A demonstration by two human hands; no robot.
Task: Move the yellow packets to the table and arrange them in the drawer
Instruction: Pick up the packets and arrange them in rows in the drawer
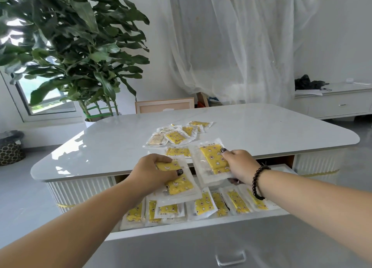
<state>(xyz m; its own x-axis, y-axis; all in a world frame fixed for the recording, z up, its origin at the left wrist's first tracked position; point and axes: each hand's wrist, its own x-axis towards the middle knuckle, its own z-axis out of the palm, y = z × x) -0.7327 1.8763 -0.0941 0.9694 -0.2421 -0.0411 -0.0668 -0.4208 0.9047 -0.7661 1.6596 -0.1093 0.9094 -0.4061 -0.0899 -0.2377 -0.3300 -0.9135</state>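
Observation:
My left hand [156, 172] grips a yellow packet in clear wrap [179, 185] over the left part of the open drawer [201, 232]. My right hand [240, 166] pinches a second yellow packet [213, 160] at the table's front edge, thumb on top. Several yellow packets [203, 205] lie side by side inside the drawer. A loose pile of more packets [177, 135] lies on the white table [100, 147], and one packet [178, 152] lies just behind my hands.
The drawer front with its metal handle [230, 257] is right below me. A large potted plant [80, 46] stands behind the table at left, a sheer curtain [231, 46] behind, a low white cabinet [334, 102] at right, a patterned basket [11, 149] on the floor.

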